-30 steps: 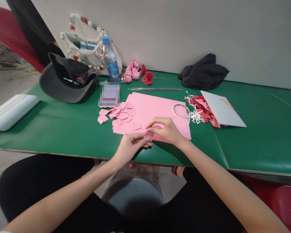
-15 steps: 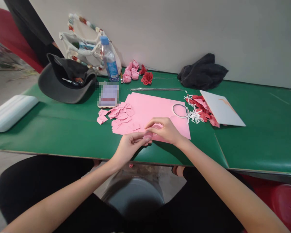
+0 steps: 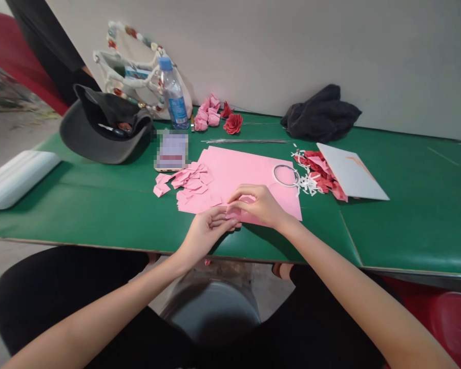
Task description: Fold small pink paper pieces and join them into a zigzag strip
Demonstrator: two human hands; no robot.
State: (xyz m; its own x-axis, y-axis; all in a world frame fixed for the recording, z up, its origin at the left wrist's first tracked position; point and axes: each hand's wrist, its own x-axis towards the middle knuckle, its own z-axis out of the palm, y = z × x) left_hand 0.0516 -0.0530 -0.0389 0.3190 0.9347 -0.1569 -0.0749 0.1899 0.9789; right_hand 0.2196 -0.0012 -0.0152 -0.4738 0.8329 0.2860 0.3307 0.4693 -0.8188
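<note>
Both my hands meet over the near edge of a pink paper sheet (image 3: 238, 169). Between them is a small pink paper piece (image 3: 232, 212), partly covered by fingers. My left hand (image 3: 211, 228) pinches it from the left, thumb on top and fingers beneath. My right hand (image 3: 259, 205) grips its upper side between thumb and forefinger. Just left of the hands lies a heap of pink paper petals (image 3: 192, 182). A roll of white tape (image 3: 286, 175) rests on the sheet's right part.
Behind stand a water bottle (image 3: 173, 97), pink paper flowers (image 3: 208, 113), a red paper rose (image 3: 233, 124) and thin wires (image 3: 249, 141). A phone (image 3: 171, 151) and dark cap (image 3: 103, 125) sit left. Red scraps (image 3: 322, 171), a white card (image 3: 353, 171) and black cloth (image 3: 322, 115) lie right.
The right fingers have shifted very slightly up and left with the small paper piece. The left hand has barely moved, and everything else stays in place.
</note>
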